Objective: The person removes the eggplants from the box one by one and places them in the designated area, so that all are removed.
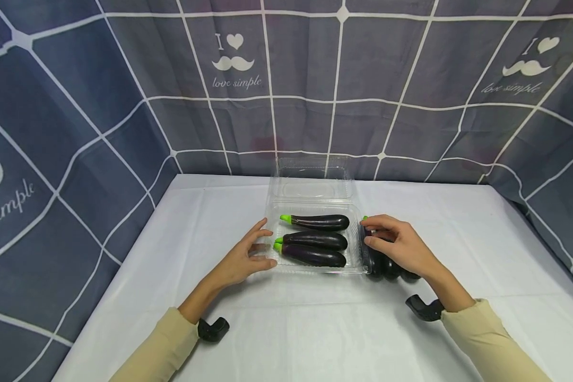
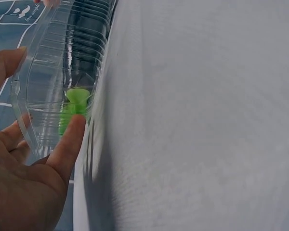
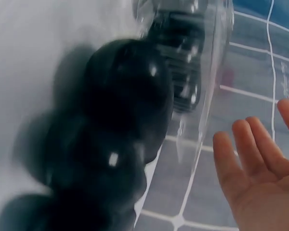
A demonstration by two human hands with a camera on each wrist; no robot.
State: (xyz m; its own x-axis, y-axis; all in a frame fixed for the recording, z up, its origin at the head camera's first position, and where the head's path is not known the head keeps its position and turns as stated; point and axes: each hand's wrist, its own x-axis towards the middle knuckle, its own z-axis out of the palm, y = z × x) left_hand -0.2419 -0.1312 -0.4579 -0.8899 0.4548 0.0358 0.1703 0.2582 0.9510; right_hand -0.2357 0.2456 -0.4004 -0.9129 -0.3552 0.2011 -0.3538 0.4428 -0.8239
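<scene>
"Wide or tight, how is the left hand?"

"Wide. Its fingers are spread at the left side of the box, and the thumb is down by the near corner."

"What is the box made of?"

"Thin, clear plastic. It's shiny, with lots of little ridges on its sides. Its lid is tipped back, away from the person, and you can see right through it."

"And what's inside?"

"Eggplants! They're long, smooth and almost black, and each has a bright green tip on the left. The two nearest the person lie snug together. The far one has a bit of room."

"What's to the right of the box?"

"Loose eggplants, dark and shiny with round ends, side by side on the table cloth. The right hand is over them, with its fingers a bit bent and loose. I can't tell if it touches any."

"What are the cloths like?"

"The table cloth is white with soft creases. The wall cloth is dark grey-blue, with white lines making big squares."

"Now count, left to right."

"One left hand. One box with one lid, and three eggplants in it. Then at least three loose ones, because the hand hides part of them. One right hand."
</scene>
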